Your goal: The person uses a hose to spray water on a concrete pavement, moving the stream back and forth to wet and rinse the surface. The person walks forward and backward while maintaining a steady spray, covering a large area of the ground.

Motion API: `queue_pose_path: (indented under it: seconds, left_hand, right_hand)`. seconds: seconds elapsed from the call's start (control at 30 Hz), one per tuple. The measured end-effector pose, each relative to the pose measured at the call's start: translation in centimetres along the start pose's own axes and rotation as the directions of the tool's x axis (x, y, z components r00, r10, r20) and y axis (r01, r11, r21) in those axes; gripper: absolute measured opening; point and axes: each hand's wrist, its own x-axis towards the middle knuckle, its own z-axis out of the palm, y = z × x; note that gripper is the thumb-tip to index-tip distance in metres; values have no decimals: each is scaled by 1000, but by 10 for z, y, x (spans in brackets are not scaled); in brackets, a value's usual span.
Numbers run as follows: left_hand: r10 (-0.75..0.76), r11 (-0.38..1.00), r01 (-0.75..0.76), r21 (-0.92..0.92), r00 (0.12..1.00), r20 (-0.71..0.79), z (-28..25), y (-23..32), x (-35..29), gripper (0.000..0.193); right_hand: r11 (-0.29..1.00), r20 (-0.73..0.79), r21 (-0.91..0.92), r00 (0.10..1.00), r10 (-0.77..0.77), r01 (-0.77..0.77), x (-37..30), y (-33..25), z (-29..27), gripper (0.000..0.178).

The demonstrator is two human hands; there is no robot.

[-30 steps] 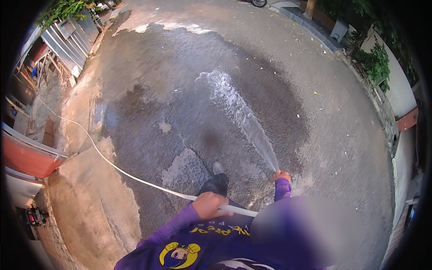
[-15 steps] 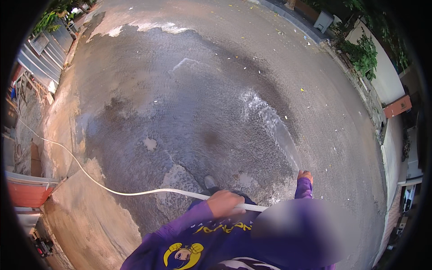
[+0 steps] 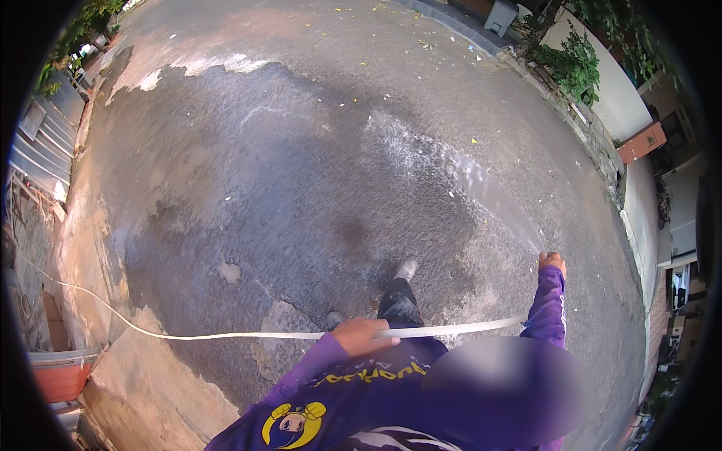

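My left hand is closed around a pale garden hose in front of my body. From there the hose runs right and passes behind my right forearm. My right hand is stretched out to the far right, its fingers curled round the hose's end, which is mostly hidden in the grip. A fan of water shoots from that hand forward and left onto the road. The wet asphalt is dark across the middle. A grey shoe shows ahead of my left hand.
To the left, the hose trails over a sandy concrete strip toward a corrugated metal fence. A kerb, a leafy shrub, a grey bin and a reddish-brown box line the right side. Small leaves lie scattered on the road.
My right hand has moved forward and right, and the spray has swung with it. More hose shows between my hands. One foot has stepped forward.
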Motion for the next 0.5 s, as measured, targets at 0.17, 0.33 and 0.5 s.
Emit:
queue_pose_path:
  seconds: [0.17,0.33,0.5]
  left_hand:
    - [44,999,-43,18,996,-81,-24,16,48,46]
    - [87,996,-83,42,989,-119,-62,54,113,37]
    - [54,998,-43,47,961,-270,-98,86,158,35]
  right_hand:
    - [999,21,-9,999,41,-40,82,9,-1,40]
    - [998,74,-23,995,-61,63,147,-26,26,41]
    - [978,183,94,962,-202,187,204,-73,76,43]
